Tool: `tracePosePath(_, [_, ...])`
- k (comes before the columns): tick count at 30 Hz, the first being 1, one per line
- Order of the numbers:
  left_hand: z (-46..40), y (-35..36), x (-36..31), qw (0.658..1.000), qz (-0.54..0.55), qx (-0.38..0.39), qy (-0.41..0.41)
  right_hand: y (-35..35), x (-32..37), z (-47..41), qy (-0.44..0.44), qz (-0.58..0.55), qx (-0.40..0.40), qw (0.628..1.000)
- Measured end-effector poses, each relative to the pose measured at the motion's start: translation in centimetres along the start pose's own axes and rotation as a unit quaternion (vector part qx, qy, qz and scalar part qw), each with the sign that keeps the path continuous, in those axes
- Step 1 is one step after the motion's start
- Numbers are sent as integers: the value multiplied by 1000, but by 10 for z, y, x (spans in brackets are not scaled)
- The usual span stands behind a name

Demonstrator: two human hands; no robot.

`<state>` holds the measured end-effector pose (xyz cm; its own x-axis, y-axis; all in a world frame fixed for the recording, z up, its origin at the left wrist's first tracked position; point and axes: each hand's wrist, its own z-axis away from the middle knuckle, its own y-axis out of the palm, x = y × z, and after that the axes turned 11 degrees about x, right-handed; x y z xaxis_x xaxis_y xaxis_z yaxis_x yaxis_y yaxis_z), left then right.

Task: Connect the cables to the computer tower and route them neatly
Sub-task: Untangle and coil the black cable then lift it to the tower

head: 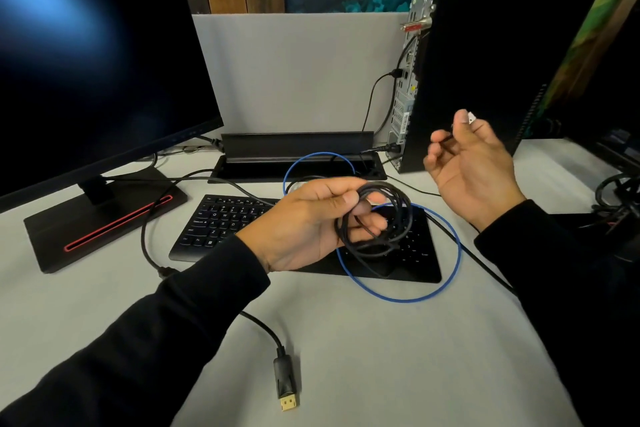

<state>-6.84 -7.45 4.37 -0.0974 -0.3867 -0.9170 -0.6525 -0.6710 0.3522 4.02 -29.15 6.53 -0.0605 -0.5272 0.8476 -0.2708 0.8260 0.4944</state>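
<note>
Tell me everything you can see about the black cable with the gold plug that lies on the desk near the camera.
The black cable is round and looks rubbery. It ends in a thick black moulded connector with a flat gold-coloured metal tip, unplugged and pointing toward the camera. It lies loose on the pale grey desk. Its far part passes under the left sleeve. No hand touches it.

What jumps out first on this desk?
A left hand grips a coiled black cable above the black keyboard. The right hand pinches its plug end beside the black computer tower. A blue cable loop lies across the keyboard.
</note>
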Motion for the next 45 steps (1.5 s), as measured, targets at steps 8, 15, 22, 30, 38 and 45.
tracePosePath(8, [-3, -8, 1, 992, 35, -103, 58, 2, 3, 1, 9, 6, 46, 999])
tracePosePath(15, [7, -6, 3, 994, -25, 22, -106, -22, 5, -11, -63, 66, -31, 995])
tracePosePath(22, [7, -5, 3, 978, -93, -5, -187, -52, 1, -20, -81, 124, -91, 985])
tracePosePath(30, [2, 0, 7, 950, -215, -123, -192, -54, 3, -26, -117, 137, -101, 978])
tracePosePath(38, [-9, 2, 23, 923, -202, -296, -142, -11, 0, 16, -43, 480, 265, 835])
tracePosePath(45, [-13, 4, 26, 947, -99, -304, -40, 26, -29, 35, 96, 476, 366, 794])
